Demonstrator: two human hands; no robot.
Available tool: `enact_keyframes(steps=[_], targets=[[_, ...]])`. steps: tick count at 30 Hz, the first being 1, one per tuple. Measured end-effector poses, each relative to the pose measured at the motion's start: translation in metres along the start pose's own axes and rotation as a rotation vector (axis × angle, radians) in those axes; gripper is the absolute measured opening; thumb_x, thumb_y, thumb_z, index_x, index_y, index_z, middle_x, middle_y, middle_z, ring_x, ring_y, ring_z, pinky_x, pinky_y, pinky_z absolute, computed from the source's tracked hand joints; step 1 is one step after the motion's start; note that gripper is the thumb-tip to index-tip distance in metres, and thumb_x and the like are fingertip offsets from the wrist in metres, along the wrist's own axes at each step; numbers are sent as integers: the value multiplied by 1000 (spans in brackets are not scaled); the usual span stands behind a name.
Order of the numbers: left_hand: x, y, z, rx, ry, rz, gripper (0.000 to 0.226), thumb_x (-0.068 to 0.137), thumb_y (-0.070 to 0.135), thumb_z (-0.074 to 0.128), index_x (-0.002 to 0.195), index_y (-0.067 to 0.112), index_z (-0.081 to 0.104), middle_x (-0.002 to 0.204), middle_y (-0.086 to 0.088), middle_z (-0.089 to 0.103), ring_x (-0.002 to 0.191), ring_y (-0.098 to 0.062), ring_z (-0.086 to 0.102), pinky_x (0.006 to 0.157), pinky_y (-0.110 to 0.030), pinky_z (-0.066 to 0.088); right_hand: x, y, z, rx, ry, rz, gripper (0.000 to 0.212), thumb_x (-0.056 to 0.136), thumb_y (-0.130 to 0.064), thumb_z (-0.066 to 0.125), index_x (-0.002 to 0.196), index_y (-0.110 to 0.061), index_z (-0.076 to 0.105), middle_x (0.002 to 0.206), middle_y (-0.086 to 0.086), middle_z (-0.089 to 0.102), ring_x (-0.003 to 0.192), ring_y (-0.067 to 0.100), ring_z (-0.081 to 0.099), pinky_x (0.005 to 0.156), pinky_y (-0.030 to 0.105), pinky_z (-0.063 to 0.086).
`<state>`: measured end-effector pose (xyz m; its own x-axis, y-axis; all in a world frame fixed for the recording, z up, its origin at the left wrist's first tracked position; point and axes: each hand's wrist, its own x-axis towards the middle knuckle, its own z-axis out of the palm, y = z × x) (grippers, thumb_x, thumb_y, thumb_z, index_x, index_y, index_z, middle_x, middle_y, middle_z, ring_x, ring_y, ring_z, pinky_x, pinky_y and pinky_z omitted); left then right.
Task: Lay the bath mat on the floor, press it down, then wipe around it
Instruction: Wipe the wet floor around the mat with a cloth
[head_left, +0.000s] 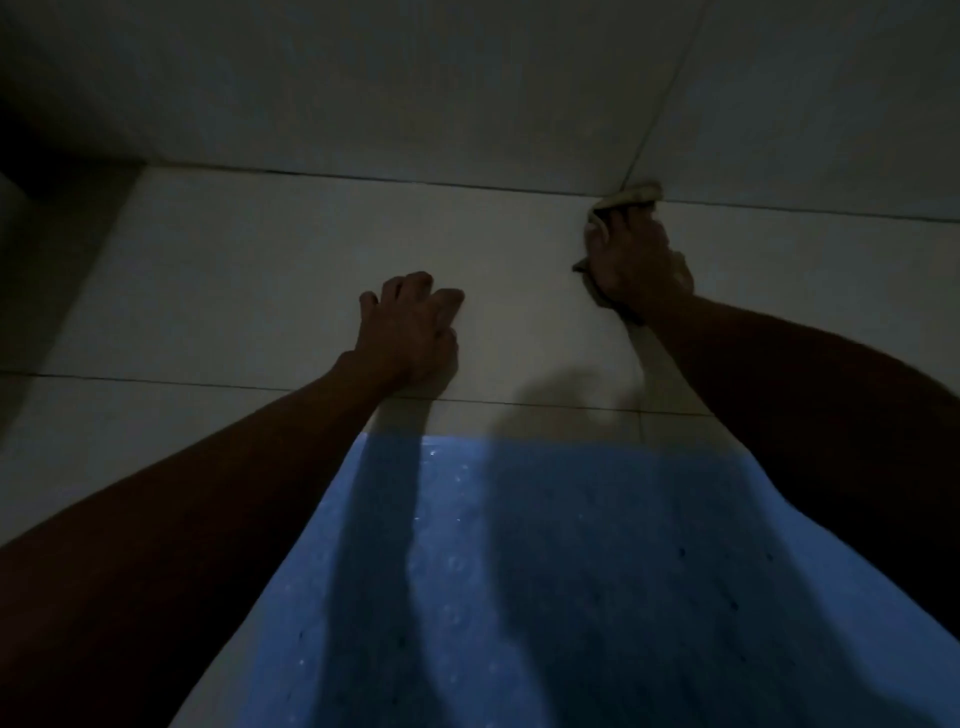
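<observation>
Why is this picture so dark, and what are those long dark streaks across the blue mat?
Head view: the room is dimly lit, so the forearms are near-black and detail is grainy. The streaks on the blue bath mat look like shadows of the person's arms. The left hand rests on the pale floor tile; the right hand presses a cloth, softly blurred. The wide lens bends the tile lines.

Bath mat (545, 597) lies flat on the tiled floor (260, 270), nearest the viewer, its far edge short of both hands. Left hand (408, 332) rests on the floor just beyond the mat's far left corner; right hand (636, 260) is farther out and to the right, on top of a cloth (631, 193). The cloth's far end touches the foot of the wall (415, 78), which runs across behind everything.
</observation>
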<state>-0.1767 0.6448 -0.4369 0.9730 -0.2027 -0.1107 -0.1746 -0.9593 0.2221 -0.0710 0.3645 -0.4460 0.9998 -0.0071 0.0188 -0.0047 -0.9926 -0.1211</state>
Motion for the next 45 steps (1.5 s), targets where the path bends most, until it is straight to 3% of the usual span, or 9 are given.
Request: enact_keyframes(steps=[2, 5, 11, 17, 21, 26, 32, 39, 45], targets=[[-9, -25, -3, 3, 15, -58, 53, 93, 38, 50, 144, 30, 38, 152, -10, 29, 138, -31, 25, 107, -52, 21, -5, -7, 3, -112, 97, -7, 44, 103, -30, 28, 135, -4, 45, 138, 26, 47, 128, 46, 44, 100, 62, 39], [-21, -71, -10, -19, 55, -139, 54, 93, 39, 50, 145, 30, 38, 152, -11, 30, 138, -31, 26, 106, -52, 23, 12, -17, 29, -63, -51, 56, 42, 104, -25, 27, 113, -1, 60, 113, 27, 64, 107, 45, 59, 90, 56, 47], [-43, -141, -23, -44, 100, -115, 62, 85, 47, 32, 143, 29, 43, 148, -13, 36, 134, -34, 31, 103, -50, 27, 2, -135, 30, -93, 40, 64, 53, 103, -28, 18, 128, -1, 55, 131, 24, 54, 124, 42, 48, 106, 55, 35], [-65, -190, -31, -57, 173, -107, 56, 88, 39, 42, 129, 4, 53, 133, -25, 46, 119, -42, 44, 97, -48, 36, 11, -337, 71, 31, 1, -107, 52, 103, -35, 26, 148, -11, 35, 154, 17, 30, 141, 37, 25, 117, 47, 12], [-93, -220, -33, -25, 209, -157, 44, 94, 34, 49, 130, 7, 49, 134, -17, 45, 119, -32, 43, 100, -43, 36, 6, -432, 74, 129, 12, -79, 56, 105, -37, 23, 150, -4, 28, 156, 18, 27, 145, 35, 20, 119, 45, 6], [-129, -253, -25, -37, 240, -303, 44, 93, 30, 54, 129, 5, 50, 132, -19, 47, 120, -33, 43, 105, -45, 32, -3, -529, 86, 186, -62, -311, 60, 103, -42, 23, 154, -9, 22, 160, 15, 19, 148, 31, 14, 120, 45, 6], [-164, -283, -18, 38, 80, -420, 61, 92, 33, 41, 139, -6, 40, 141, -30, 40, 130, -43, 38, 112, -49, 23, -31, -535, 80, 48, -73, -575, 55, 103, -42, 28, 151, -16, 30, 159, 13, 23, 147, 30, 17, 120, 43, 11], [-165, -268, -18, 23, 69, -391, 65, 81, 33, 46, 122, -17, 50, 120, -40, 50, 109, -56, 49, 99, -61, 35, -72, -469, 80, 113, -72, -774, 52, 105, -40, 26, 151, -16, 32, 159, 9, 27, 145, 25, 24, 116, 34, 6], [-125, -214, -33, -26, 92, -313, 61, 83, 43, 37, 113, -7, 56, 114, -30, 52, 97, -46, 51, 82, -51, 43, -51, -359, 59, 265, -162, -661, 56, 102, -41, 27, 150, -13, 35, 157, 11, 31, 145, 27, 27, 120, 40, 14]])
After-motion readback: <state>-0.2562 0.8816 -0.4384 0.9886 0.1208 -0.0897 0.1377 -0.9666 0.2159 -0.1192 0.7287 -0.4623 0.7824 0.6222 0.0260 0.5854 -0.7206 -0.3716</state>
